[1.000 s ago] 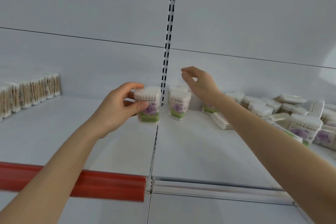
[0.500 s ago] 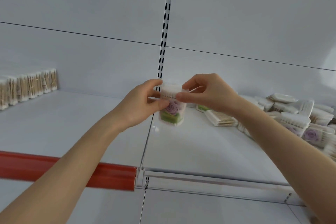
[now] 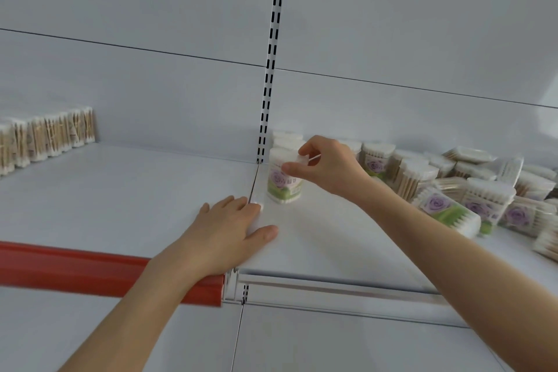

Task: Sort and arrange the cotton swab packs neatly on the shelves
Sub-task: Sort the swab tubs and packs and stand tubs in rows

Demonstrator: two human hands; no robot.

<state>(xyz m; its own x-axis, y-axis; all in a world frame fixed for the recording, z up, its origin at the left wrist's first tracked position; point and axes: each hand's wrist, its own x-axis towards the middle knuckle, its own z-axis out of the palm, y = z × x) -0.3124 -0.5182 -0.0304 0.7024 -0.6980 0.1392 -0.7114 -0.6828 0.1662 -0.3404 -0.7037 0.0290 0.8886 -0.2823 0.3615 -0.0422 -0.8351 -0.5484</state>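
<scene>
A clear cotton swab pack (image 3: 283,183) with a purple rose label stands upright on the white shelf (image 3: 326,238), just right of the seam between two shelf boards. My right hand (image 3: 324,166) pinches its top edge with thumb and fingers. Behind it stand two more such packs (image 3: 285,139) in a line toward the back wall. My left hand (image 3: 229,229) lies flat on the shelf over the seam, fingers straight, holding nothing. A jumbled heap of the same packs (image 3: 471,190) lies at the right.
A tidy row of wooden-stick swab packs (image 3: 45,137) stands along the far left of the shelf. A red price rail (image 3: 90,269) edges the left board, a clear one (image 3: 347,287) the right. A slotted upright (image 3: 273,54) runs up the back wall.
The pack passed from my left hand to my right and now stands on the shelf in front of the others. My left hand let go and dropped flat onto the shelf.
</scene>
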